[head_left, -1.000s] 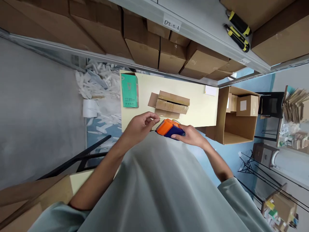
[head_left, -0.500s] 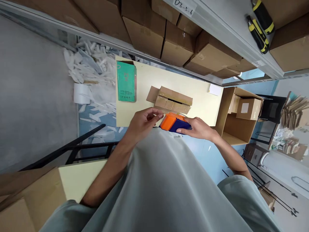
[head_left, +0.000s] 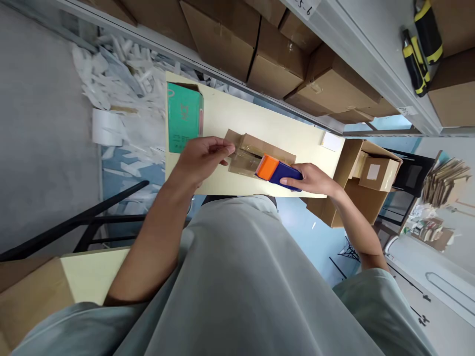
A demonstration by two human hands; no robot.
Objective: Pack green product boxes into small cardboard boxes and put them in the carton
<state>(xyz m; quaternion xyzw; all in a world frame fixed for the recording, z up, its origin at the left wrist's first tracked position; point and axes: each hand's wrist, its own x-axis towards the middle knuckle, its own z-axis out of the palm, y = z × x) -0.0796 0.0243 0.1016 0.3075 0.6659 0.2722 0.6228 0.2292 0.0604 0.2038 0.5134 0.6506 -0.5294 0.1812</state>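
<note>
My right hand (head_left: 310, 179) is closed round the dark blue body of an orange and blue tape dispenser (head_left: 279, 172). Its orange end points left and lies over the near side of a small brown cardboard box (head_left: 245, 164) on the cream tabletop (head_left: 218, 185). Shiny clear tape shows on the box top. My left hand (head_left: 204, 155) is at the box's left end flap, thumb and fingertips pinched together. What sits between those fingertips is too small to make out. Part of the box is hidden behind the dispenser.
A green box (head_left: 184, 116) stands at the table's left end, a small white box (head_left: 331, 141) at its right end. Beyond the right end is a large open carton (head_left: 336, 210). A shelf of cardboard boxes (head_left: 274, 64) runs along the back, with yellow-black tools (head_left: 426, 34) above.
Both hands have moved from close to my body out over the small box. My left hand has gone further left, widening the gap to the tape dispenser. The view has shifted slightly.
</note>
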